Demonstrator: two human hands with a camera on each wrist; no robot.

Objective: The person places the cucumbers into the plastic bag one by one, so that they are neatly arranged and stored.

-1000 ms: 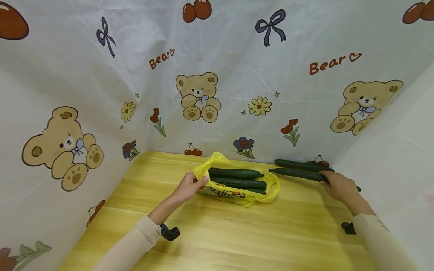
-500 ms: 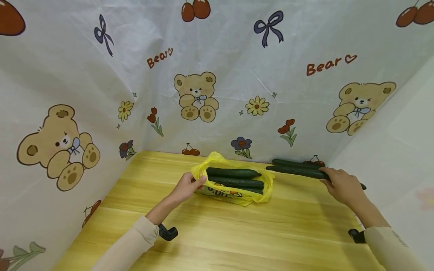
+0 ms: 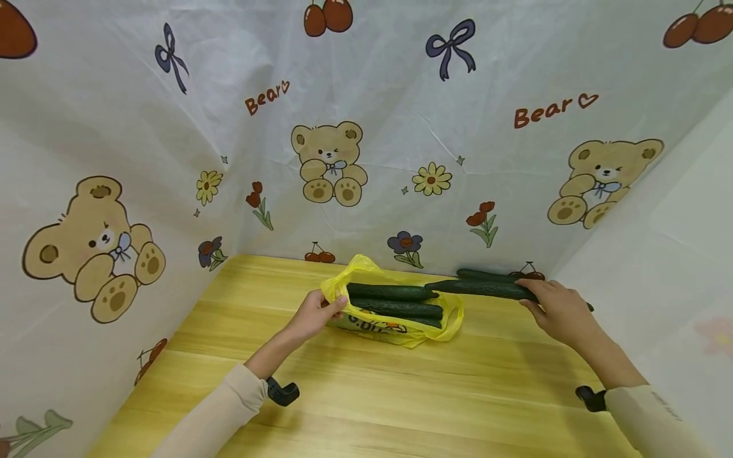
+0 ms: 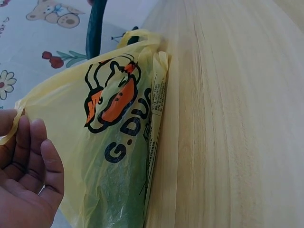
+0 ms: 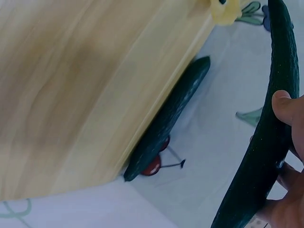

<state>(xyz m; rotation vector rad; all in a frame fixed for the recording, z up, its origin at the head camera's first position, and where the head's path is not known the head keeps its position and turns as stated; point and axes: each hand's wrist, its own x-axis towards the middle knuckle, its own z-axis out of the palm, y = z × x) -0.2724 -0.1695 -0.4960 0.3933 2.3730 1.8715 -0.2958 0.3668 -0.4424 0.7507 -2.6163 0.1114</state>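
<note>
My left hand (image 3: 314, 315) pinches the left edge of a yellow plastic bag (image 3: 366, 327), whose mouth gapes upward. Several cucumbers (image 3: 395, 309) lie side by side inside it; the bag's printed front partly hides the lowest. In the left wrist view, thumb and fingers hold the rim of the bag (image 4: 109, 118). My right hand (image 3: 564, 312) grips another cucumber (image 3: 481, 288) near its right end, raised off the table. The far tip of that cucumber reaches over the right side of the bag's mouth. In the right wrist view, thumb and fingers wrap the held cucumber (image 5: 266, 137).
One more cucumber (image 5: 166, 118) lies along the table's back edge, against the patterned sheet. White sheeting (image 3: 378, 216) printed with bears rises behind and at both sides of the wooden table (image 3: 401, 394). Dark wrist-camera mounts (image 3: 283, 391) stick out by both wrists.
My right hand has lifted its cucumber from beside the one at the back and carried it left, its tip now over the bag. The left hand stays on the bag's edge.
</note>
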